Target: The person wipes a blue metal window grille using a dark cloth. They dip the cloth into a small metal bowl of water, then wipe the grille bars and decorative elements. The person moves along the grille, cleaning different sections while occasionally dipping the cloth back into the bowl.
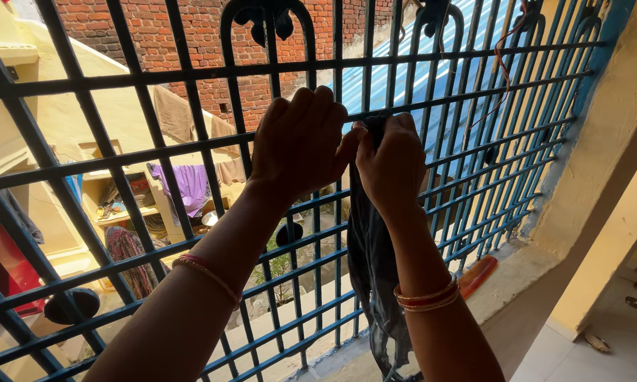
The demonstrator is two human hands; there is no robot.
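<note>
My left hand and my right hand are raised together against a blue metal window grille. Both hands pinch the top of a dark grey cloth at a horizontal bar of the grille. The cloth hangs down in a narrow fold below my right hand, between my forearms. Red and gold bangles sit on both wrists.
An orange flat object lies on the concrete sill at the grille's foot. A yellow wall rises on the right, with small metal items on the white floor. Outside are a brick wall, a blue roof and hanging laundry.
</note>
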